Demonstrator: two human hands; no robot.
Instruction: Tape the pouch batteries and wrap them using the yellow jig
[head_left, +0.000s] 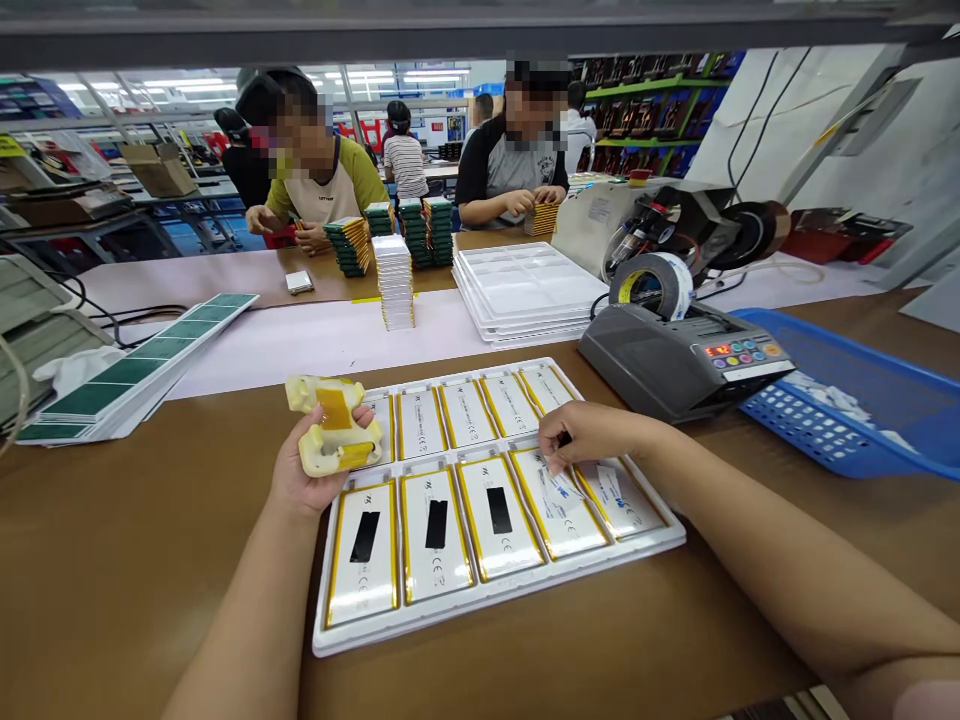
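A white plastic tray [499, 578] holds two rows of flat white battery packs [437, 585] with yellow edges. Three in the front row bear black tape pieces [499, 510]; the two at the right carry white strips with blue print. My left hand [304, 465] grips a cream, block-like holder [337, 455] with amber tape on it, over the tray's left end. At the right, my right hand [574, 437] has its fingers pinched on a white blue-printed strip [556, 490] above the fourth front pack. A small dark bit shows by its fingers; its fingertips are partly hidden.
A tape dispenser [675, 360] with a tape roll [656, 285] stands behind right, beside a blue basket [847, 400]. Stacked white trays [532, 285], a battery stack [394, 285] and green-and-white sheets [142, 375] lie beyond. Two co-workers sit opposite. A shelf edge [480, 45] crosses overhead.
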